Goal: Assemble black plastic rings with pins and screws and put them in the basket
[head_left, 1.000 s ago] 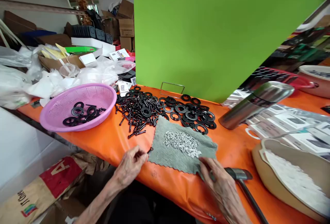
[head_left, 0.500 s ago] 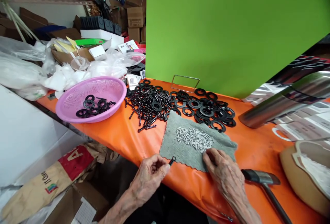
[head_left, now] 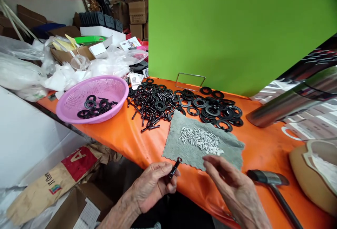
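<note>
My left hand (head_left: 154, 185) holds a small black link with a ring-shaped end (head_left: 174, 168) between thumb and fingers, ring end pointing up and away. My right hand (head_left: 231, 187) hovers over the near edge of a grey-green cloth (head_left: 175, 144), its thumb and forefinger drawn close together. Whether a small piece sits between those fingertips, I cannot make out. On the cloth lies a pile of short silvery pins (head_left: 198, 138), with small whitish bits (head_left: 214, 150) at its near right end. Beyond the cloth is a heap of similar black links (head_left: 151, 106).
Black rings (head_left: 200, 103) lie at the back of the orange-covered table (head_left: 126, 137). A pink basket (head_left: 63, 111) holding black parts stands left. At right are a hammer (head_left: 268, 178), a beige container (head_left: 308, 180) and a metal cylinder (head_left: 279, 106). A green panel (head_left: 237, 28) rises behind.
My right hand has drawn back from the pins toward me. My left hand has turned, and more of the black link shows in it. The view has shifted slightly.
</note>
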The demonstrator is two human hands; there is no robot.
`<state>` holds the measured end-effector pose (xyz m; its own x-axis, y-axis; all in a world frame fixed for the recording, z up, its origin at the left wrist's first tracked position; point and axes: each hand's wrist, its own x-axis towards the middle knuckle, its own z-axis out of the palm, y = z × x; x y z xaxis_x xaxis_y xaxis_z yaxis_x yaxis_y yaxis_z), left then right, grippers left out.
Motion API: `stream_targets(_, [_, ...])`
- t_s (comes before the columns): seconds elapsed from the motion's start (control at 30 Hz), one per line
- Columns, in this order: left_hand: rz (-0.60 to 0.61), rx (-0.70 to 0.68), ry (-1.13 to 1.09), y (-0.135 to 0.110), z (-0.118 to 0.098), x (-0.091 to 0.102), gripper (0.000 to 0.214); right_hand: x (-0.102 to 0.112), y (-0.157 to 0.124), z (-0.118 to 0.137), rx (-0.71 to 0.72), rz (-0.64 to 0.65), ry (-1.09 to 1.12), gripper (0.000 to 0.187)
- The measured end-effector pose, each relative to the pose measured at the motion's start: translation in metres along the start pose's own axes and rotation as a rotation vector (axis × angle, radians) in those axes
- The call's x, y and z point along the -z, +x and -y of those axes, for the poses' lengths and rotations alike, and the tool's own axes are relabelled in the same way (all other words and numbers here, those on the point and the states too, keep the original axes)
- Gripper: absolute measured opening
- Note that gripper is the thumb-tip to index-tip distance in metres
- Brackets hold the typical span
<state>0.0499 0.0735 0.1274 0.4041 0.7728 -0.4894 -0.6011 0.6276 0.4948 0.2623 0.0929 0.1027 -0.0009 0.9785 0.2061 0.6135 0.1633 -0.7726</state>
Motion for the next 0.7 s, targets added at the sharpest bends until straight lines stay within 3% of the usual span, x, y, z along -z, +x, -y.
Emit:
stream_targets(0.1, [0.005, -0.002, 0.031, 0.001, 0.003, 0.000, 0.032, -0.013, -0.012, 0.026, -0.135, 0.045, 0.292, 0.023])
stream_targets(0.2, [0.012, -0.020, 0.099, 0.001, 0.005, 0.001, 0.034, -0.024, -0.015, 0.043, -0.111, 0.099, 0.374, 0.021])
stream_targets(0.37, [0.026, -0.037, 0.193, -0.002, 0.004, 0.003, 0.037, -0.030, -0.010, 0.046, -0.191, 0.138, 0.464, 0.026])
stream_targets(0.6, [0.049, -0.010, 0.250, -0.004, -0.003, 0.002, 0.041, -0.022, -0.005, 0.051, -0.422, 0.314, 0.657, 0.037])
stream_targets(0.7, [0.052, -0.016, 0.288, -0.005, -0.001, 0.000, 0.043, -0.018, -0.005, 0.050, -0.447, 0.364, 0.666, 0.041])
